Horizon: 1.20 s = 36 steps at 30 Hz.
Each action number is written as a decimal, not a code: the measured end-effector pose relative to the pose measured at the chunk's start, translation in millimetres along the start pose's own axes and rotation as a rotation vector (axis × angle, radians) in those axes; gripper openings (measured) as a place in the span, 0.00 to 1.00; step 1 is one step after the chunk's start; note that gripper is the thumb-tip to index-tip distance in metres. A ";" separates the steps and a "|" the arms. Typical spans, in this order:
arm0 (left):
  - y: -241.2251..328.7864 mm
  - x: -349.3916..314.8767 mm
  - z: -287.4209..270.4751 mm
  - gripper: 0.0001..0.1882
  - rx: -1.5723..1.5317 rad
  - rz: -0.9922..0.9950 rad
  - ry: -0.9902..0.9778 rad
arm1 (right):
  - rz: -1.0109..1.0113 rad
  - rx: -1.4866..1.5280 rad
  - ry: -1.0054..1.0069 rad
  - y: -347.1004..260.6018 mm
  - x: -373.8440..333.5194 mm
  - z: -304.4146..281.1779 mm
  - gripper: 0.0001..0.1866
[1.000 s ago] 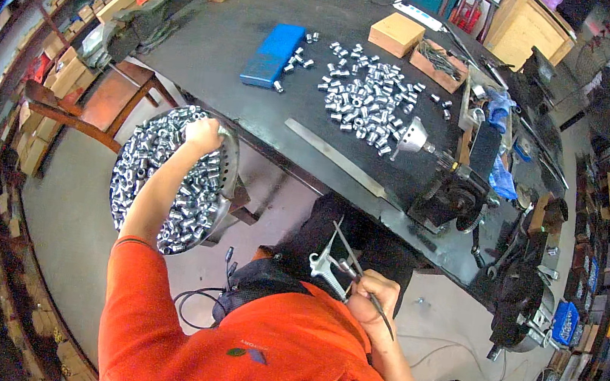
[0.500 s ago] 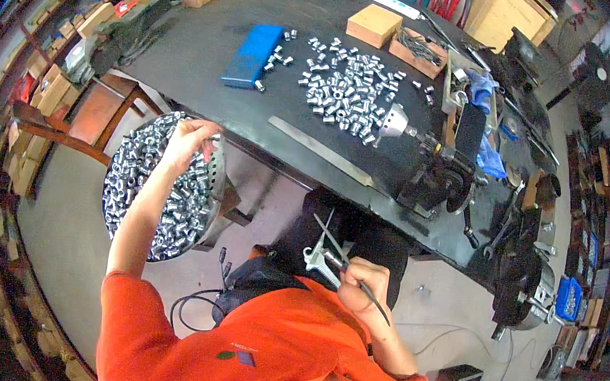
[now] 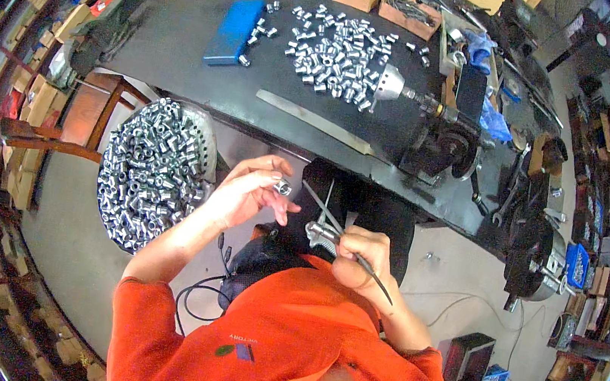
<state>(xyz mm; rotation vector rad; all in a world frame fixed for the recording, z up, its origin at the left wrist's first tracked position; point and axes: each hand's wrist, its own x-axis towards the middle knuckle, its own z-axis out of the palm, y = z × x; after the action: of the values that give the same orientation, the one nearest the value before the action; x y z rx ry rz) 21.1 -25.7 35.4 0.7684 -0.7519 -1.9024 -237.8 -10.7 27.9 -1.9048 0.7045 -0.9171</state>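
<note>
My left hand (image 3: 251, 193) is between the metal basin and my lap. A small shiny cylindrical metal fitting (image 3: 282, 187) is pinched at its fingertips, with the other fingers spread. My right hand (image 3: 362, 258) is closed around a slim file-like tool (image 3: 373, 277); its dark tapered end sticks out below the fist. Another shiny metal fitting (image 3: 321, 231) shows at the right fingertips. Thin pointed blades (image 3: 322, 205) cross just beyond it; how they join is unclear. The round basin (image 3: 207, 149) at left is heaped with similar metal fittings (image 3: 146, 179).
Loose fittings (image 3: 337, 53) lie on the dark workbench (image 3: 179, 38) beside a blue box (image 3: 234, 32). A long flat metal bar (image 3: 313, 121) lies along its near edge. A machine with a silver cone (image 3: 389, 84) stands at right. A wooden chair (image 3: 70, 120) is behind the basin.
My left hand has moved from over the basin rightward and nearer to me, with a fitting now visible in its fingers. My right hand remains around the slim tool. The view has shifted.
</note>
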 end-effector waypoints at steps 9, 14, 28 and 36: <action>-26.7 -4.9 2.5 0.19 -0.053 -0.050 -0.011 | 0.037 0.034 -0.020 2.3 9.8 -0.9 0.12; -20.8 -4.0 5.5 0.17 0.462 -0.033 0.042 | 0.038 -0.063 -0.043 5.9 10.5 0.7 0.11; -19.6 9.2 8.5 0.07 0.923 0.198 -0.007 | 0.151 -0.050 -0.007 23.8 -4.1 -0.8 0.13; -21.6 17.5 -7.5 0.13 1.641 0.518 0.229 | -0.153 0.058 -0.107 -14.6 -6.2 -11.0 0.18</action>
<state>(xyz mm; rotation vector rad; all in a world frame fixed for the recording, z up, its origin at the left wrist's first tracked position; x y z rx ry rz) 8.9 -34.5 10.8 1.4544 -2.0914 -0.3841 -248.7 -4.6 42.6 -1.9611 0.4686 -0.9117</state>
